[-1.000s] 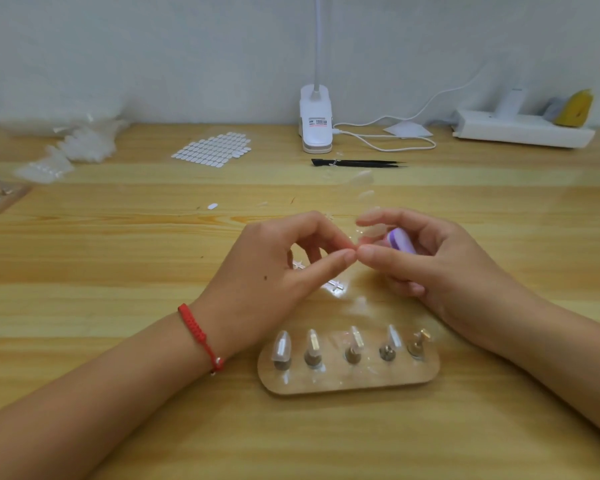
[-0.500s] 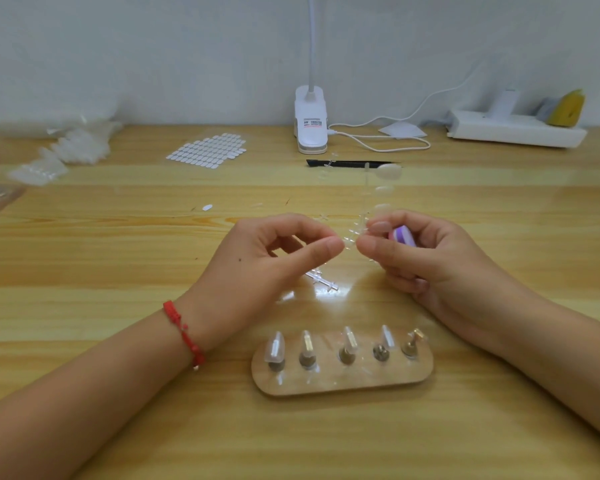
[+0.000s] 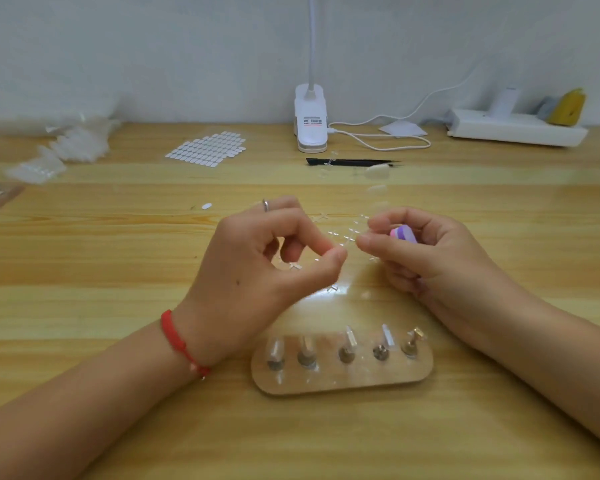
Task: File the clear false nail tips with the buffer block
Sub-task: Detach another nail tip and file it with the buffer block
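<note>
My left hand (image 3: 257, 271) pinches thumb and forefinger on one end of a clear strip of false nail tips (image 3: 352, 233). My right hand (image 3: 430, 258) pinches the strip's other side. It also holds a small purple and pink buffer block (image 3: 402, 234) tucked under its fingers. The strip is see-through and runs away from me towards the tweezers. Below my hands lies an oval wooden stand (image 3: 343, 384) with several metal pegs. Clear nail tips (image 3: 276, 351) sit on most pegs.
A white clip lamp base (image 3: 310, 119) with its cable stands at the back. In front of it lie black tweezers (image 3: 350, 162). A sheet of white adhesive tabs (image 3: 207, 147) and clear plastic bags (image 3: 66, 147) are at the back left. A white power strip (image 3: 516, 128) is at the back right.
My fingertips touched a second ago and have drawn a little apart. The clear strip now stretches between them and out past my right hand.
</note>
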